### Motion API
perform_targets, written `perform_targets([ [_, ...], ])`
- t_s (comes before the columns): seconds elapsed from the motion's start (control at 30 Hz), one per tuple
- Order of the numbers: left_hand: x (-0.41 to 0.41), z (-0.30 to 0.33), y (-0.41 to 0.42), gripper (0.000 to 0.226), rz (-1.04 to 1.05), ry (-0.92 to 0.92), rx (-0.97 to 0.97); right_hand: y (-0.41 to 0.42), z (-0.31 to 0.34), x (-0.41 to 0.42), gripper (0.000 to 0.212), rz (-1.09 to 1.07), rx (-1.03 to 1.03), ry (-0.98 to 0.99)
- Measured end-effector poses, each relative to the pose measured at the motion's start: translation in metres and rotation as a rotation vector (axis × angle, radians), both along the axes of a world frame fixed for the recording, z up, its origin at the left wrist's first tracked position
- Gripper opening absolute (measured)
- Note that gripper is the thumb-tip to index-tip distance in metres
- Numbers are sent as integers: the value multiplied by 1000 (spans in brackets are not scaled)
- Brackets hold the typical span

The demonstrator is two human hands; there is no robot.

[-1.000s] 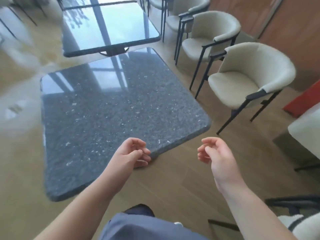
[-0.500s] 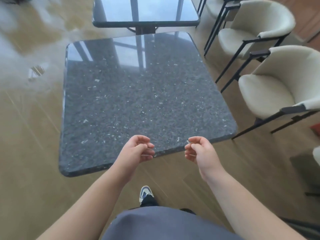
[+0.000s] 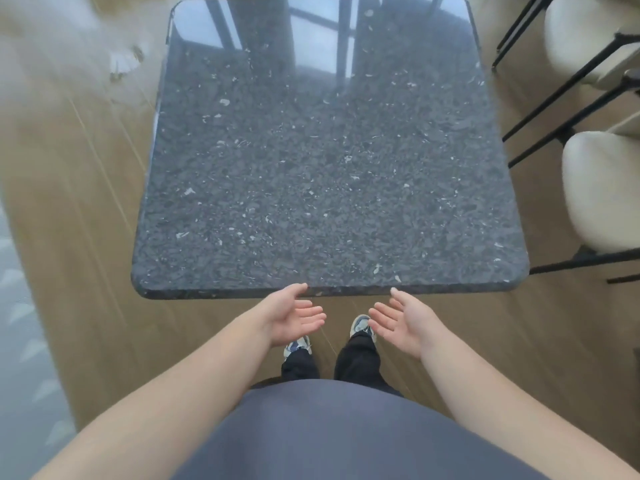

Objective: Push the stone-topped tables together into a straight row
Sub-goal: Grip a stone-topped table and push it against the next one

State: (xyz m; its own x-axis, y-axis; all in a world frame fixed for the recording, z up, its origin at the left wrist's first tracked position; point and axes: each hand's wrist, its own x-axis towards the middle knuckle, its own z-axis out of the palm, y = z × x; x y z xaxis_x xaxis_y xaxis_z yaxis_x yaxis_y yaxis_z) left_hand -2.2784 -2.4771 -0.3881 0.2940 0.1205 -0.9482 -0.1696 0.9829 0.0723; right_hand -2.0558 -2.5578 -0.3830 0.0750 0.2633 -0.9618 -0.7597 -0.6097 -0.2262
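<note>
The stone-topped table [image 3: 325, 161] fills the centre of the frame, its near edge at lower centre. Both the left hand [image 3: 294, 318] and right hand [image 3: 401, 320] hang released, palms up, grasping nothing, just below that edge. This looks like the approach step; next, both hands should press the edge squarely so the table slides straight.

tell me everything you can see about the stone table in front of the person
The stone table has a square dark grey top with pale flecks, polished enough to mirror window light at its far end. Its corners are rounded and its edge thick. Nothing lies on it. It stands on a wood floor, cream chairs alongside. Both open hands hover just short of its near edge; contact is unclear.
</note>
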Motion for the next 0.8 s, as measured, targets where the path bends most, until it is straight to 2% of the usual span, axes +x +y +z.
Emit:
perform_targets([
  [0.07, 11, -8, -1, 77, 139, 48, -33, 12, -13, 12, 67, -34, -24, 41],
  [0.13, 19, -16, 1, 82, 311, 108, -10, 25, -23, 21, 62, -70, -41, 21],
  [0.3, 32, -34, 11, 65, 505, 256, 14, 50, -43, 36, 53, -203, -133, 66],
  [0.43, 35, -40, 13, 56, 539, 269, 11, 54, -60, 42, 66, -195, -189, 34],
  [0.6, 25, -41, 26, 50, 604, 330, 31, 57, -51, 27, 68, -253, -203, -6],
  [0.73, 19, -50, 34, 48, 482, 312, 12, 54, -60, 18, 66, -340, -161, -31],
  [0.8, 18, -59, 35, 41, 482, 305, 15, 53, -69, 16, 64, -395, -148, -50],
])
